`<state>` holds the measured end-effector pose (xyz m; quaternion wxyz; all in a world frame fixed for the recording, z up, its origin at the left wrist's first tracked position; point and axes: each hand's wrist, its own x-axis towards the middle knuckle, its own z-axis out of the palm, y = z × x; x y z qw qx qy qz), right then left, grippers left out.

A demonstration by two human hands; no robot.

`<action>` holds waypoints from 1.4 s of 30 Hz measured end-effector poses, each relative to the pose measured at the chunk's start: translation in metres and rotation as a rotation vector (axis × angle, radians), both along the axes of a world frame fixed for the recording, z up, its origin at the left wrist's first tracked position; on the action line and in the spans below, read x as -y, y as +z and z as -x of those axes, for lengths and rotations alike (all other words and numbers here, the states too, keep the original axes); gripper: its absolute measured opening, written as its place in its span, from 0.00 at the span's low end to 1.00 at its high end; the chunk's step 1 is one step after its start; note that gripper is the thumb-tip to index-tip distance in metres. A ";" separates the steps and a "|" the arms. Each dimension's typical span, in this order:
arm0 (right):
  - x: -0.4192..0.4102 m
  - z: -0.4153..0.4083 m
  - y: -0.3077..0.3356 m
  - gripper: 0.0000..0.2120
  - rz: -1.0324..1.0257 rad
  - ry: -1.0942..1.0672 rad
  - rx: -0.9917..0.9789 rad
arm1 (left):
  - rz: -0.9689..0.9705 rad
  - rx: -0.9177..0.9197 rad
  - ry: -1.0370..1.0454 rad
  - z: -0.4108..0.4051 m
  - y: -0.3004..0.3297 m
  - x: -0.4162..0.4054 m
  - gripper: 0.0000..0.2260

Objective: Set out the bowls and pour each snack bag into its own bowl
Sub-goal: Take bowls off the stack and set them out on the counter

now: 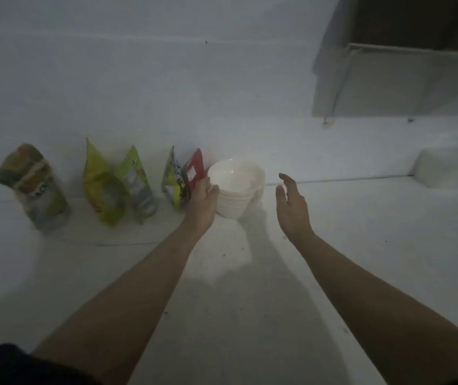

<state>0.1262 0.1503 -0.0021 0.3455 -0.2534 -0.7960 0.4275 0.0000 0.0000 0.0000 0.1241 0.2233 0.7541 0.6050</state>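
Dim, hazy room, pale wall behind a white table (250, 315); a dark shelf unit (400, 65) at 1 o'clock; a stack of white bowls (239, 187) stands near the centre, against the wall line; at its 9 o'clock a row of upright snack bags: a yellow-and-red bag (180, 179) just beside the stack, then a green-yellow bag (116, 187), then a green-and-orange bag (33, 187) farthest out (print too blurred to read); left hand (203, 201) rests against the 9 o'clock side of the stack, thumb on the bowls' wall, fingers hidden behind, so I cannot tell whether it grips; right hand (289, 207) at the stack's 3 o'clock, apart from it, fingers straight and spread wide, holding nothing; both forearms bare.
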 end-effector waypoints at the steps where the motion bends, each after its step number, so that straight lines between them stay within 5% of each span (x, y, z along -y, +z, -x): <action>1: -0.009 0.005 -0.002 0.18 0.023 0.021 0.003 | -0.006 0.006 0.010 0.006 -0.003 -0.009 0.18; 6: -0.037 0.042 -0.020 0.20 0.197 0.069 0.115 | 0.020 0.132 0.075 0.037 -0.019 -0.041 0.13; 12: -0.056 0.083 -0.026 0.27 0.678 0.135 0.171 | -0.006 0.289 0.125 0.051 -0.035 -0.059 0.23; 20: -0.047 0.095 -0.022 0.25 0.757 0.094 0.162 | 0.036 0.224 0.055 0.039 -0.054 -0.052 0.27; 25: -0.025 0.076 -0.026 0.24 0.766 0.035 0.160 | -0.084 -0.034 0.069 0.014 -0.054 -0.031 0.23; 29: 0.014 0.049 -0.018 0.24 0.803 0.075 0.122 | -0.174 -0.178 0.170 0.002 -0.060 0.005 0.20; 33: 0.069 0.020 0.002 0.25 0.800 0.173 0.130 | -0.383 0.043 0.362 -0.010 -0.048 0.059 0.10; 42: 0.272 0.010 0.001 0.24 0.862 0.319 0.171 | -0.425 -0.068 0.361 -0.017 -0.052 0.267 0.25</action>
